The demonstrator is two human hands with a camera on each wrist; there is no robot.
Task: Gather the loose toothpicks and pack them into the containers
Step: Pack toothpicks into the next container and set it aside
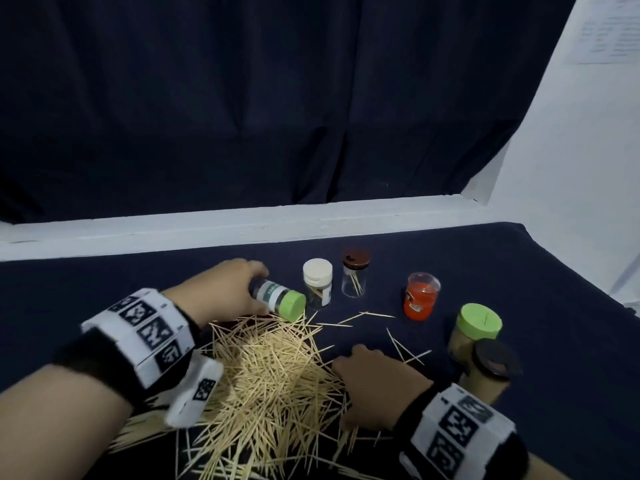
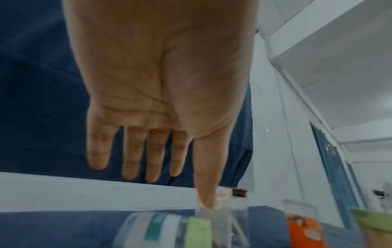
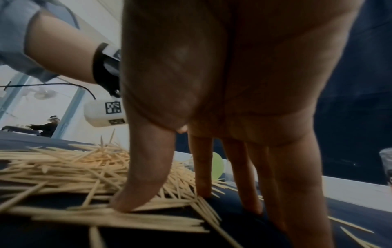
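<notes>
Six containers on dark cloth (image 1: 104,271), none w/ legible writing. Green-lidded jar on its side (image 1: 278,301) has a white label w/ a teal band, text too blurred to read; orange jar (image 1: 420,296) carries a small sticker, unreadable. Wristbands show black-and-white square code markers, no words.

Toothpick pile (image 1: 270,368): pale wood, thin, pointed, heaped criss-cross near the front centre of the cloth, between both hands; a few strays lie apart toward the orange jar.

White-capped jar (image 1: 317,284) and brown-lidded clear jar (image 1: 355,273) stand upright behind the pile, the clear one w/ a few picks inside. Upright green-lidded jar (image 1: 478,327) and dark-lidded jar (image 1: 493,368) stand at right, touching, both packed tan.

Left hand (image 1: 227,289) is over the lying jar's base end in the head view; in the wrist view its fingers (image 2: 135,151) are straight and spread, not wrapped round anything, so released, at most touching.

Right hand (image 1: 377,386) is at the pile's right edge, fingers extended down, thumb (image 3: 146,176) pressing on picks, tips on cloth. Nothing grasped.
</notes>
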